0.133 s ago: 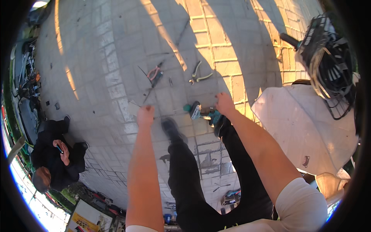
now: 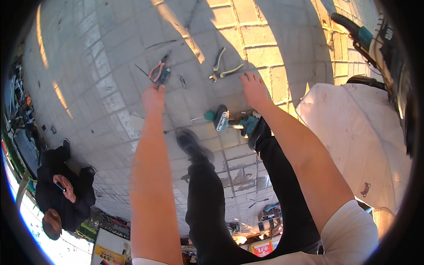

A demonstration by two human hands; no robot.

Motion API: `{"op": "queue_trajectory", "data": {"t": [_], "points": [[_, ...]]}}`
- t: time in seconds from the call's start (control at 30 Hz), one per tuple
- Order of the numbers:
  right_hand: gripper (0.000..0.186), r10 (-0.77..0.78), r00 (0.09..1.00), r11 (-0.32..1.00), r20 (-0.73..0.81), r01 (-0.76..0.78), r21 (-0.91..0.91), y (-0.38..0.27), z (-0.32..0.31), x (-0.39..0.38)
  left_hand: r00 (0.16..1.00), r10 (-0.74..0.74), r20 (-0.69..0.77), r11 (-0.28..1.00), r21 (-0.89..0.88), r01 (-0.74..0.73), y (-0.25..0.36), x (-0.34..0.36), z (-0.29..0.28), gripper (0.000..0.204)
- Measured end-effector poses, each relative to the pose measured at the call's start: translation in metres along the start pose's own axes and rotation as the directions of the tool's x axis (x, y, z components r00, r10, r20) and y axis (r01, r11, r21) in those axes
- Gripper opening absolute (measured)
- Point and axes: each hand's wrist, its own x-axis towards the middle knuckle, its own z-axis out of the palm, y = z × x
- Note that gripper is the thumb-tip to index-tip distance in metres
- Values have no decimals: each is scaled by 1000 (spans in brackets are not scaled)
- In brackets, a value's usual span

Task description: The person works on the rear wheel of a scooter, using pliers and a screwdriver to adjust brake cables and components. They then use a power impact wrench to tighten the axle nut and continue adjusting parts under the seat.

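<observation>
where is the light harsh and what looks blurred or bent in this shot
Head view: warm sunlight stripes the paving, with shade around the pink-handled pliers; head view: glare washes out the lower-left edge; head view: the left hand looks slightly soft, its contact with the pliers unclear; head view: fisheye distortion curves things toward a black rim.

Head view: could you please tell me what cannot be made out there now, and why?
All in the head view:
Left hand: its back and blur hide whether it touches the dark-handled tool.
Right hand: its back hides the palm.
Parked vehicle: cut off by the right rim.
Other person's device: too small for details.
</observation>
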Motion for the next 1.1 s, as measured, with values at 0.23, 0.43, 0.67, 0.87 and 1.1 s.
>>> {"op": "queue_trajectory", "data": {"t": [0.23, 0.43, 0.67, 0.87, 1.1], "points": [[20, -151, 984, 975, 90, 164, -151, 6, 51, 69, 980, -197, -17, 972, -134, 193, -7, 88, 65, 40], [18, -156, 987, 985, 36, 159, -73, -10, 17, 68, 973, -222, -57, 934, -300, 196, -16, 122, 92, 45], [29, 179, 903, 637, 389, -408, 654, 7, -118, -49, 988, -49, -146, 999, 8, 51, 15, 67, -2, 45], [33, 293, 717, 134, 632, -686, 715, -20, -276, -212, 987, -25, 160, 993, -112, 44, 52, -156, -161, 51], [20, 319, 806, -576, 499, -253, 777, -86, -425, -468, 576, 555, 600, 821, -286, -493, 213, -378, -324, 28]]}}
